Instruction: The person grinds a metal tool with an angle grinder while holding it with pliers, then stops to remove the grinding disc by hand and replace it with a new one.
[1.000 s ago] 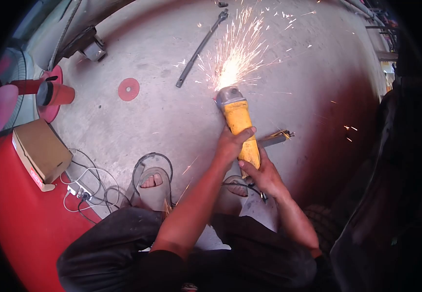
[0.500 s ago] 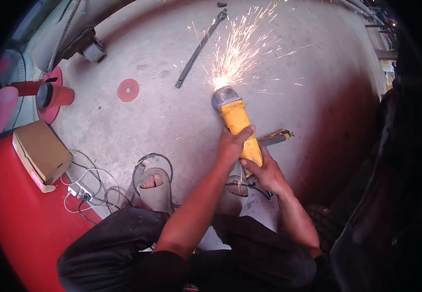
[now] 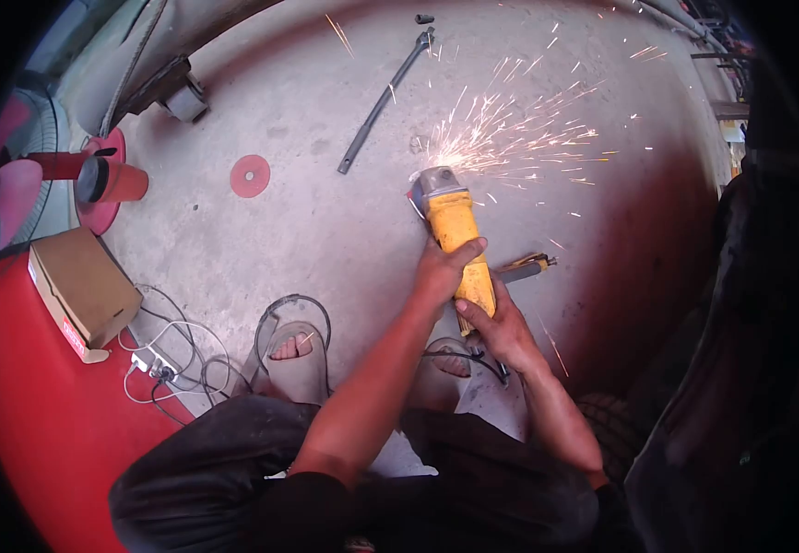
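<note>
A yellow angle grinder point(image 3: 455, 221) points away from me over the concrete floor. My left hand point(image 3: 441, 275) is wrapped round the middle of its body, thumb across the top. My right hand point(image 3: 503, 324) grips the rear end of the same grinder. Bright sparks point(image 3: 482, 138) spray from the grinder's head, up and to the right. What the disc touches is hidden by the head and the glare. Beneath the grinder and to its right, a grey and yellow tool with a handle point(image 3: 521, 271) is partly covered.
A long dark bar point(image 3: 385, 103) lies on the floor ahead, with a small dark cylinder point(image 3: 424, 18) past its end. A red disc point(image 3: 250, 176) lies left of it. Further left are a cardboard box point(image 3: 84, 288), power strip point(image 3: 153, 362), cables and fan point(image 3: 17, 184). My feet are below.
The spark spray has swung from mostly upward to more rightward. The grinder's head has shifted slightly right in the view, and both hands keep their hold. The whole scene has moved a little.
</note>
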A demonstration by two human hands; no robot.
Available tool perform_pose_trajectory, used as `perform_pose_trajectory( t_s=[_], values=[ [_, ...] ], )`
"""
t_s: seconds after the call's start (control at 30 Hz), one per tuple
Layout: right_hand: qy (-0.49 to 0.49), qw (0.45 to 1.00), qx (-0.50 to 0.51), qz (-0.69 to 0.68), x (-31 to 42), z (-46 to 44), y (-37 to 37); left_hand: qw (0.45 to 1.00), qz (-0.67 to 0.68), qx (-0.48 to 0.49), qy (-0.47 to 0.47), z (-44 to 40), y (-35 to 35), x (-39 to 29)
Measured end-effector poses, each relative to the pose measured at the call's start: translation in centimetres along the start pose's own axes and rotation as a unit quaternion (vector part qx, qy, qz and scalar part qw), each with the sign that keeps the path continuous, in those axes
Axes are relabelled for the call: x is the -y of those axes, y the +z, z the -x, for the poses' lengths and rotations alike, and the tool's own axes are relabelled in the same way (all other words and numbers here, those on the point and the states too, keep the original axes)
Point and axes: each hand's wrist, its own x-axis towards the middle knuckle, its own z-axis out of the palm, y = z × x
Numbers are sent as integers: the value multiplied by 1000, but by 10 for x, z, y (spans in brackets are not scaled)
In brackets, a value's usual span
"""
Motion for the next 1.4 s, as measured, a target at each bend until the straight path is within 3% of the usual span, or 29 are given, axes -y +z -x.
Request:
perform_pose_trajectory(
  t_s=[0.1, 0.17, 0.23, 0.27, 0.33, 0.47, 0.53, 0.57, 0.73, 0.77, 0.83, 0.97, 1.07, 1.17, 1.3, 1.37, 1.4],
  values=[
    [22, 1000, 5, -8, -5, 1, -1, 999, 21, -30, -14, 4, 0, 3],
    [23, 999, 9, -28, -15, 0, 4, 998, -56, -11, -13, 2, -3, 2],
    [-66, 997, -21, -20, -24, 1, 10, 999, -44, -17, -12, 7, -3, 0],
    [-66, 997, -23, -20, -25, 0, 6, 999, -35, -18, -14, 8, -1, 0],
    [21, 1000, 18, -3, -13, 5, 0, 999, -17, -21, -27, 13, 1, -1],
    [22, 999, 15, -24, -18, 7, 7, 999, -32, -1, -30, 11, -5, 2],
    [-75, 997, -32, -13, -29, 4, 13, 999, -30, -16, -18, 14, -2, -3],
    [-74, 997, -36, -13, -33, 2, 7, 999, -29, -26, -13, 15, 2, -2],
    [33, 998, 40, -20, -12, 7, -3, 998, -32, -40, -36, 10, -5, 13],
    [30, 998, 44, -19, -18, 5, 2, 997, -54, -28, -39, 8, -8, 13],
    [-67, 998, -6, -11, -28, 5, 13, 998, -45, -27, -27, 12, -6, 2],
    [31, 999, 37, -21, -13, 5, -4, 998, -7, -52, -30, 10, -3, 14],
    [-3, 1000, 11, -3, -18, 11, 6, 997, -58, -31, -35, 15, -4, 0],
    [-15, 1000, 3, -24, -32, 6, 5, 999, -20, -41, -9, 12, -3, 15],
    [3, 999, 30, -18, -33, 18, -2, 998, -45, -31, -24, 24, -2, 18],
    [-22, 998, 39, -41, -47, 32, 0, 992, -113, -33, -54, 40, 1, 20],
    [45, 993, 79, -75, -43, 39, -5, 993, -107, -25, -32, 46, 1, 33]
  ],
)
